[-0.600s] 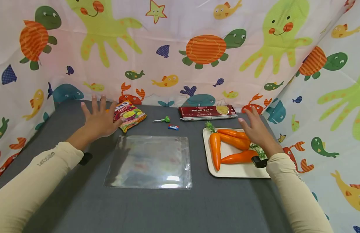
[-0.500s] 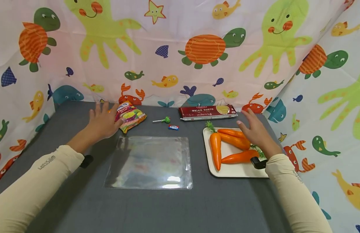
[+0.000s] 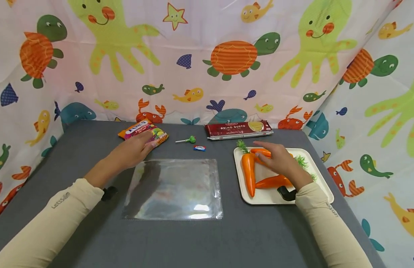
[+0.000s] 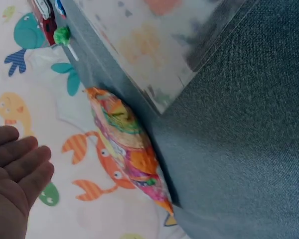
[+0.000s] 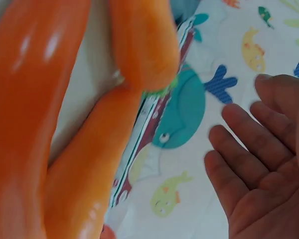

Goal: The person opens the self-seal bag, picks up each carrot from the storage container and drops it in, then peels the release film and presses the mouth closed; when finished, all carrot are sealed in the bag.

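1. Step in hand, as I judge it: both hands reaching for things to pick up, nothing gripped yet.
2. The left hand (image 3: pixel 134 149), fingers straight and apart, hovers at the candy packet (image 3: pixel 143 132) lying far left on the counter (image 3: pixel 76 156).
3. The right hand (image 3: pixel 277 160), flat and relaxed, hangs over the carrots (image 3: pixel 248 171) on the tray (image 3: pixel 314 163) at the right.
4. The clear zip bag (image 3: pixel 173 188) lies between them.
5. Next calls for curling fingers round one carrot or the packet.
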Demonstrator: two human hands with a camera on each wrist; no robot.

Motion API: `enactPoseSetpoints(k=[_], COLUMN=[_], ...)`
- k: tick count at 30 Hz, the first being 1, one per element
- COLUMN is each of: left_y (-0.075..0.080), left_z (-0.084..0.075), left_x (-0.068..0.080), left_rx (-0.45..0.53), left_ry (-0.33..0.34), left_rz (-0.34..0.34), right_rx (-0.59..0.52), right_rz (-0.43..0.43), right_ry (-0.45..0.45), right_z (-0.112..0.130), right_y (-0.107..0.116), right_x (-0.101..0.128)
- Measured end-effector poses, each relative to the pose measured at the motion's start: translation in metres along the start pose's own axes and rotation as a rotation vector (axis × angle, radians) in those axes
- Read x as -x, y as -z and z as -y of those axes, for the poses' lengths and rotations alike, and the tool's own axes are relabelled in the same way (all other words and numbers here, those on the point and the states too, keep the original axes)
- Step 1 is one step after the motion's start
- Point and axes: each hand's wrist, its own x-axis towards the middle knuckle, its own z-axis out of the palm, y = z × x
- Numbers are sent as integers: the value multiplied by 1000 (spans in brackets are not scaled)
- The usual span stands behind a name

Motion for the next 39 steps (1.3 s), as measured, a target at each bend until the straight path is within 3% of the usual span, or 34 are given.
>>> enactPoseSetpoints(k=[6, 11, 16, 23, 25, 32, 39], left_y=[-17, -28, -38, -48, -51, -70, -81], left_z=[-14, -29, -42, -65, -70, -86, -95], left_x=[12, 17, 18, 19, 19, 16, 15], left_rx=[89, 131, 156, 340, 324, 176, 189], left_ry=[-69, -102, -115, -147, -141, -178, -165], left_rz=[45, 59, 70, 66, 113, 384, 417], right_rx=[-52, -63, -46, -57, -56, -73, -39], right_rz=[69, 52, 113, 220, 233, 258, 341], right_ry=[82, 187, 213, 275, 276, 255, 240], right_z=[23, 40, 50, 64, 68, 78, 84], right_y=[-16, -26, -35, -48, -52, -64, -74], right_x=[7, 9, 11, 12, 14, 19, 21])
